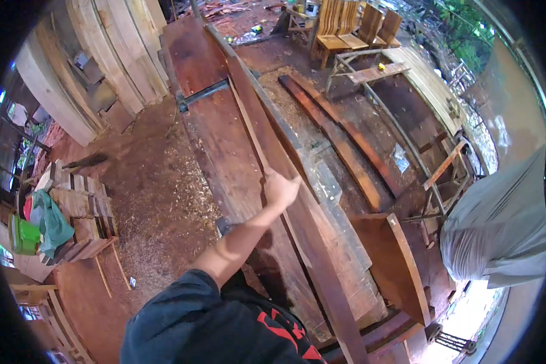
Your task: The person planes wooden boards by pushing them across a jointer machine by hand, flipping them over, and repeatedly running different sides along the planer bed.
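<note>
A long reddish-brown board (321,273) runs lengthwise over a wooden workbench, from its far end down to the lower edge of the view. My left arm reaches across from the lower left. My left hand (279,191) is closed on the board about midway along, its thumb over the upper side and the other fingers mostly hidden at the left edge. Beneath and to the left of the board lies the wide, worn bench top (218,139). My right hand does not show.
Two long planks (346,145) lie on the ground to the right. A wide brown panel (388,261) leans by the bench's near right side. Stacked wood blocks (82,206) with a green bucket (24,235) stand left. Wooden chairs (352,27) and tall slabs (121,48) are farther off.
</note>
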`<state>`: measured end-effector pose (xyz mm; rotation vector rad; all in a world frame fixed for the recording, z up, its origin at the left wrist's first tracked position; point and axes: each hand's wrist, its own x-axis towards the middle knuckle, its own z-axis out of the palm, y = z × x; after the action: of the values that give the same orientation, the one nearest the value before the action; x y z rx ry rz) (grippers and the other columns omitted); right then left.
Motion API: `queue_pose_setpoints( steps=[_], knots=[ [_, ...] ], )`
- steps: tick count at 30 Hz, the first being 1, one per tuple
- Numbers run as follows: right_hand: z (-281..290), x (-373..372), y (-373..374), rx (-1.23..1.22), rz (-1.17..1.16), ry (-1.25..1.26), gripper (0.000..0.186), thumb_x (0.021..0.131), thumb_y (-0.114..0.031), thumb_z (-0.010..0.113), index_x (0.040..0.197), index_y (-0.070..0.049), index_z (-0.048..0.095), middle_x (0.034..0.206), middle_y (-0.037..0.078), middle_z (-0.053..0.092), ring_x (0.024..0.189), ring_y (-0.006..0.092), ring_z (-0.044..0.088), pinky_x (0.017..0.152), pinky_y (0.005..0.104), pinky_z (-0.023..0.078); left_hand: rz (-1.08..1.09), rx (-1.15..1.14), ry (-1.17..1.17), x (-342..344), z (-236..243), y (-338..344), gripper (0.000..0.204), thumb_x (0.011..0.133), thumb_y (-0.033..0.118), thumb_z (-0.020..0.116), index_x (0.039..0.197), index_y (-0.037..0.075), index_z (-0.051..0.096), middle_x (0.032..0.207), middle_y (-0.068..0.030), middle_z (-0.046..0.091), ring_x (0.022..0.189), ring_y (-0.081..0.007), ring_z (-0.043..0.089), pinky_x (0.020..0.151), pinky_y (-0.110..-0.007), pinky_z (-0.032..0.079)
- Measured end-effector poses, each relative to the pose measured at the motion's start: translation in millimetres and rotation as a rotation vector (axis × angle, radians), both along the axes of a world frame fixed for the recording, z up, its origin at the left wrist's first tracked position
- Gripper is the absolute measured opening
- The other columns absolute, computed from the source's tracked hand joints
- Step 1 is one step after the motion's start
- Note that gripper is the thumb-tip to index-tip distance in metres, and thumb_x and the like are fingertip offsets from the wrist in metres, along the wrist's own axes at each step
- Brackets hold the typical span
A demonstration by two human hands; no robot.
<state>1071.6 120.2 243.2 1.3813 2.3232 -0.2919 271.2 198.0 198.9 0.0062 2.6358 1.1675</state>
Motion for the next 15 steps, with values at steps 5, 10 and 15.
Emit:
queue_pose_setpoints(
  steps=[5,10,15],
  knots=[
    [-34.8,-8.9,28.0,0.007,0.016,-0.062,0.077,0.071,-0.047,0.082,0.128,-0.003,0.055,0.07,0.02,0.066,0.062,0.0457,0.065,0.058,0.0551,0.053,-0.029,0.013,0.055,-66.5,-15.0,32.9,0.091,0.075,0.036,0.084,0.134,-0.015,0.037,0.121,-0.0364,0.062,0.113,-0.0475,0.064,0.099,-0.049,0.052],
    [-49.6,-75.9,49.4,-0.161,-0.037,-0.295,0.083,0.074,-0.04,0.082,0.141,-0.004,0.051,0.097,0.024,0.071,0.086,0.0434,0.069,0.072,0.0521,0.056,-0.018,-0.066,0.103,-134.2,1.4,35.2,0.1,0.076,0.039,0.082,0.138,-0.021,0.032,0.122,-0.0395,0.062,0.116,-0.0474,0.063,0.102,-0.047,0.051],
    [-38.8,-170.5,71.5,-0.15,-0.006,0.071,0.068,0.069,-0.037,0.079,0.119,0.002,0.055,0.089,0.023,0.064,0.082,0.0458,0.061,0.079,0.0535,0.048,-0.072,-0.124,0.087,-217.3,-2.3,34.2,0.098,0.077,0.044,0.079,0.137,-0.021,0.038,0.138,-0.0387,0.054,0.131,-0.0424,0.056,0.111,-0.043,0.044]
  ],
)
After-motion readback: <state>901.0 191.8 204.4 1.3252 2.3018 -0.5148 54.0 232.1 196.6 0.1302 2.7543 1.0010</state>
